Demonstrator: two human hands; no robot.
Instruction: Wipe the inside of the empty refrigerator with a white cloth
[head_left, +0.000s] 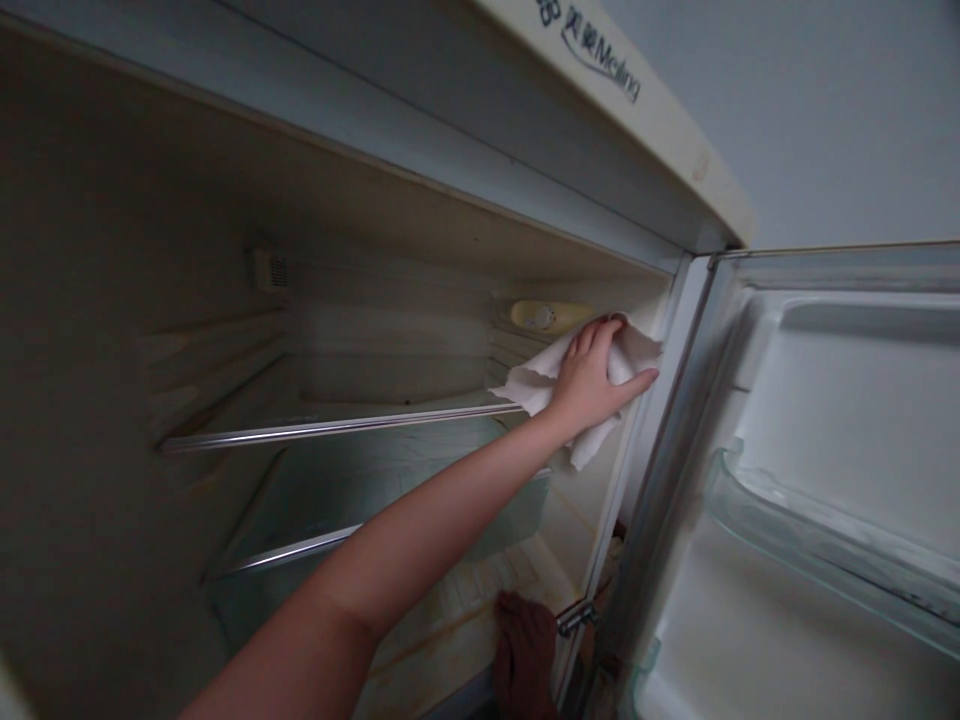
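Observation:
My left hand (596, 375) reaches up from the lower left, its arm crossing in front of the shelves. It presses a crumpled white paper towel (540, 375) against the right inner wall of the refrigerator (315, 190), near the front edge. Its thumb is spread to the right and the fingers lie over the towel. Just behind the towel is a yellowish control housing with a round dial (544, 317). Low in the shadow, my right hand (525, 640) rests at the front of the stained compartment floor (442, 640), beside a metal hinge (576, 617). Nothing shows in it.
Two glass shelves with metal front trims (337, 427) span the compartment. The opened door (847, 400) stands at the right with clear plastic door racks (825, 550). A small vented box (270, 270) is on the left inside wall. The refrigerator's top edge (675, 140) overhangs above.

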